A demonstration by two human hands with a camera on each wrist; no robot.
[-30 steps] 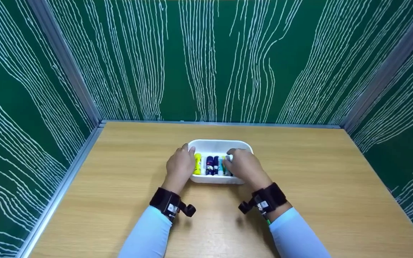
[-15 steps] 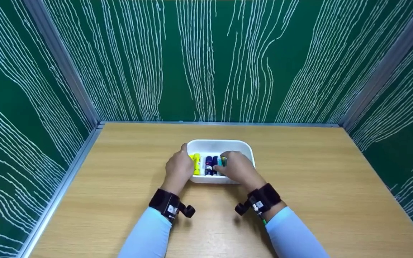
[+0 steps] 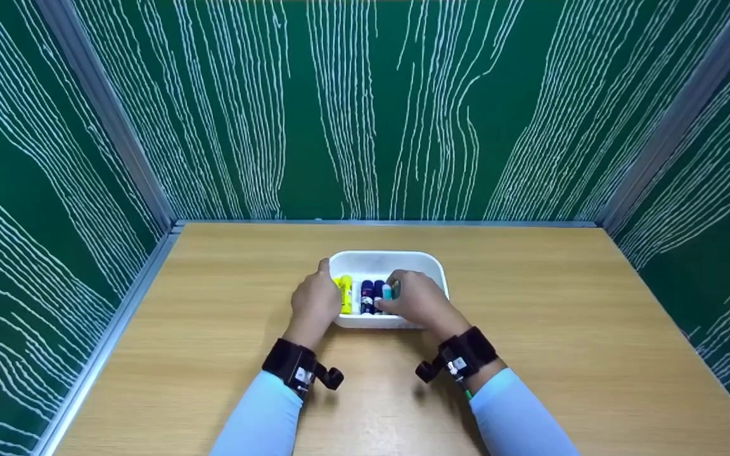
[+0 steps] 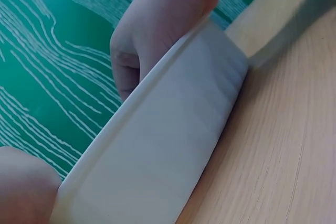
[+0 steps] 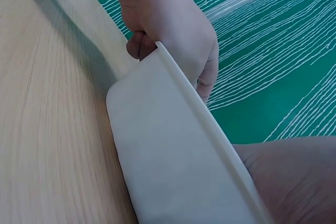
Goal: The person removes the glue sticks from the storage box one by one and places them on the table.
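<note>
Right hand (image 3: pixel 419 299) has shifted left across the tray (image 3: pixel 436 271) since 1 s ago, fingers now curled on the teal stick (image 3: pixel 387 292); left hand (image 3: pixel 314 300) grips the tray's left rim on the desk (image 3: pixel 561 329); sticks lie in a row, sorting apparently unfinished.

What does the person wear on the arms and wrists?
Both arms have light blue sleeves down to the wrists. The left hand and the right hand are bare. Each wrist carries a black strap with a small white label and a black camera mount sticking out towards the other arm.
</note>
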